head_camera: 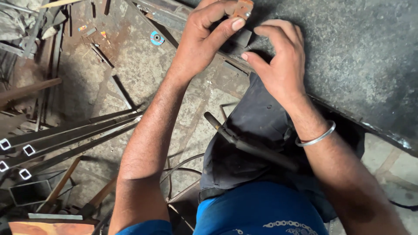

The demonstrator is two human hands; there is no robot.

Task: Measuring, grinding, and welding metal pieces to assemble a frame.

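The left hand (204, 37) pinches a small rusty metal piece (241, 8); the right hand (278, 61), fingers spread, hovers beside. It may slip from this light grip.

No packages, signs or screens in my view.
One round blue-and-white label on the small disc (156, 38), upper left of my left hand (204, 37).

Your left hand (204, 37) pinches a small rusty metal piece (242, 8) at the dark steel sheet's (348, 56) edge. Your right hand (278, 63) hovers just beside it, fingers curled. Square tubes (65, 139) lie on the floor.
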